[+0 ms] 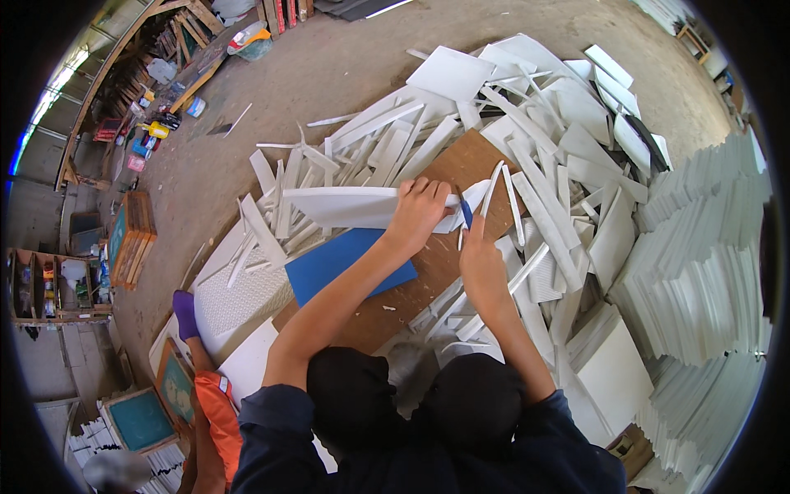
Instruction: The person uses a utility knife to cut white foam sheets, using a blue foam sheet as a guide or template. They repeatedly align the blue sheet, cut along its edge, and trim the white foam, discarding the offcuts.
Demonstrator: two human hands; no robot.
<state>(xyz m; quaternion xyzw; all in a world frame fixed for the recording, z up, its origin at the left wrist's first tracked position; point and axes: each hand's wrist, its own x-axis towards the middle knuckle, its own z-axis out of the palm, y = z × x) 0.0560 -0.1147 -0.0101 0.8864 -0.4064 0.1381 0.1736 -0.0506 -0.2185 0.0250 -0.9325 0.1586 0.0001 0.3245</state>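
Note:
My left hand (pixel 421 212) is closed on the right part of a white foam sheet (pixel 341 206), which stands tilted on its edge over a brown wooden board (pixel 471 158). In my right hand (pixel 480 251) is a blue-handled cutter knife (pixel 467 211), pointing away from me. Its blade end is at the sheet's right end, where narrow white strips (pixel 492 191) lie close by; whether the blade touches the foam I cannot tell. Flat on the board's left side, below the raised sheet, lies a blue sheet (pixel 329 267).
White offcuts (pixel 543 193) are heaped around the board's far and right sides. Tall stacks of white sheets (pixel 699 255) stand at the right. At the lower left sits another person in orange clothing (pixel 218 416). Wooden frames (pixel 133 239) and paint containers (pixel 152 132) are along the left.

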